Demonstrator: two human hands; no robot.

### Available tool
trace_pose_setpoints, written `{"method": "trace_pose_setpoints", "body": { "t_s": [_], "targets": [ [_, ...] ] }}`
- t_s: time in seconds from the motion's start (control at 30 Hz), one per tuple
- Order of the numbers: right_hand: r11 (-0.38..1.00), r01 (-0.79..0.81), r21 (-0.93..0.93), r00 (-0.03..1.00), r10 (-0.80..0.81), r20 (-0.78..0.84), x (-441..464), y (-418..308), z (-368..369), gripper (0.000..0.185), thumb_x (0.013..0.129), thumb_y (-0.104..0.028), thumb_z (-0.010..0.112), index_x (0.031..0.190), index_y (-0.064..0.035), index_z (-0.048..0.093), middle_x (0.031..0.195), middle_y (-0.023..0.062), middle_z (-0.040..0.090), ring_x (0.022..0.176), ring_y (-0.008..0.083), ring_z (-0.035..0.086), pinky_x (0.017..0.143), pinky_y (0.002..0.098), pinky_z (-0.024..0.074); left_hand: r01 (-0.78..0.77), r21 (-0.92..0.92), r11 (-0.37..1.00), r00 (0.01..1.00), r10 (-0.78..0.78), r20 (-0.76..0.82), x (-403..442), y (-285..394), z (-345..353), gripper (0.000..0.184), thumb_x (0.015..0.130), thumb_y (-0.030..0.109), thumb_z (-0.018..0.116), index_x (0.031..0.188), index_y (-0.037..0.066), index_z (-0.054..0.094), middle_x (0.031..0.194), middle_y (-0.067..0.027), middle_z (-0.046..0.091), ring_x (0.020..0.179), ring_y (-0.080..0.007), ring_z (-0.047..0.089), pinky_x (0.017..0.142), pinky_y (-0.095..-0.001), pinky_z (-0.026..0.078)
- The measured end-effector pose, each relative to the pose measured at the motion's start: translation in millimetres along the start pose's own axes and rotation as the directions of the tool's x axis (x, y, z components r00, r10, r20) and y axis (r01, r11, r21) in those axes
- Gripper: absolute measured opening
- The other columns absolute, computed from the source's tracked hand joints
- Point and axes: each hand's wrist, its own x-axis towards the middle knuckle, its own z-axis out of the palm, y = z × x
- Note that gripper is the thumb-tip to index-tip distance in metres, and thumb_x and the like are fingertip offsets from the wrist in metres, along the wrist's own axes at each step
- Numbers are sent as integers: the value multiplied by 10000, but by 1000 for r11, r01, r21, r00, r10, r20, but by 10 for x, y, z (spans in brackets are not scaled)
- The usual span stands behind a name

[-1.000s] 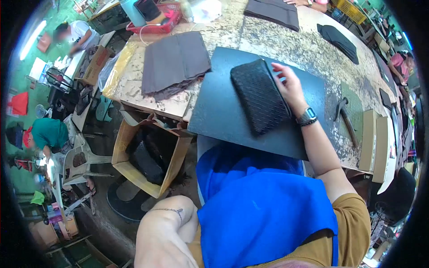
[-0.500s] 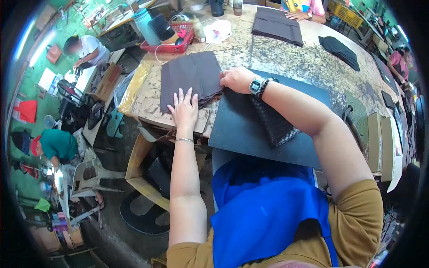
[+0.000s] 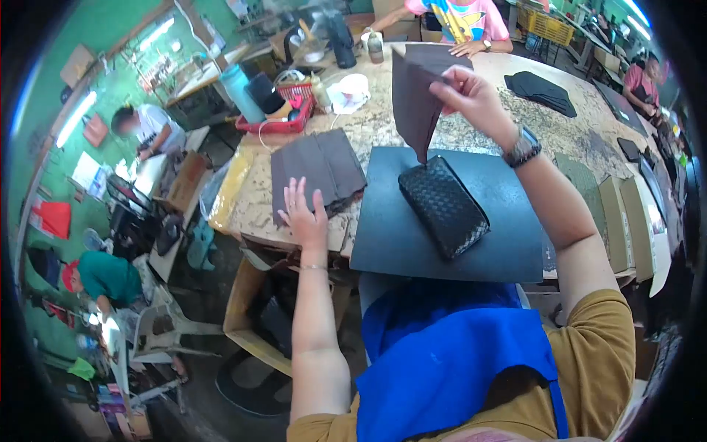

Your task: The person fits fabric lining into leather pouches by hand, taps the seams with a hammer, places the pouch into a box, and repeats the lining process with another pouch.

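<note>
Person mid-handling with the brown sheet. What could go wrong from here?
1. The right hand pinches the brown sheet near its top while the rest hangs loose; it might slip or crease.
2. The sheet's lower tip hangs by the black woven pouch and might snag or nudge it.
3. The left hand is at the near edge of the brown stack; a push could skew its layers.
</note>
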Motion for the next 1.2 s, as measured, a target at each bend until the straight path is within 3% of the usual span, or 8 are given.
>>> {"method": "trace_pose_setpoints", "body": {
  "t_s": [0.17,0.47,0.53,0.6,0.73,0.97,1.07,1.2],
  "targets": [
    [997,3,78,1000,-1,-28,-484,-310,381,188,906,-95,728,823,-80,560,678,-68,597,596,-12,559,521,163,443,-500,-410,763,862,482,-154,-57,1540,-499,381,842,207,765,1131,14,611,1113,-134,655,976,-276,654,839,-369,516],
    [941,91,325,993,-59,-105,-738,-377,339,179,901,-141,743,924,-49,591,778,-26,639,706,11,577,614,183,466,-193,-577,794,965,261,36,-154,2257,-373,186,911,114,672,1038,-22,671,900,-141,701,728,-245,685,686,-331,541],
    [897,50,440,999,-36,-41,-824,-348,259,185,913,-146,728,1000,-44,600,847,-17,647,766,12,581,661,187,475,-30,-649,760,976,161,144,-179,2323,-394,187,954,111,639,1029,-53,685,839,-81,705,707,-114,642,649,-258,512],
    [932,36,360,999,-42,9,-935,-157,202,264,912,-162,730,1093,-31,590,910,-17,641,827,22,580,712,197,487,58,-664,745,967,123,222,-154,2347,-409,213,964,113,644,1065,-73,676,841,-14,685,746,-22,574,641,-198,477],
    [982,-28,189,998,18,52,-1196,-94,147,413,839,-202,807,1143,-26,589,1048,25,631,892,71,598,808,243,539,248,-783,570,926,98,365,-130,2420,-319,149,910,88,716,983,-40,695,855,-27,691,753,-42,608,674,-187,486],
    [947,-63,315,998,51,46,-1300,159,39,438,850,-185,792,1197,-24,579,1020,26,655,949,85,620,812,269,554,188,-725,663,896,187,404,-185,2563,-200,128,916,87,708,998,-10,696,890,-30,697,785,-59,625,703,-200,502],
    [902,-83,424,997,73,40,-1314,385,49,412,876,-113,750,1237,-25,572,1012,24,662,935,81,630,799,268,559,359,-804,474,844,203,496,-184,2544,-91,153,961,104,648,1058,-8,686,945,-37,697,831,-74,633,743,-223,509],
    [617,-289,732,933,354,70,-1356,485,-49,417,883,-26,713,1274,-34,567,1033,37,665,900,69,640,762,238,552,104,-799,592,958,157,240,-257,2454,65,205,990,144,601,1121,-6,651,1057,-35,666,896,-93,606,791,-232,485]
  ]
}}
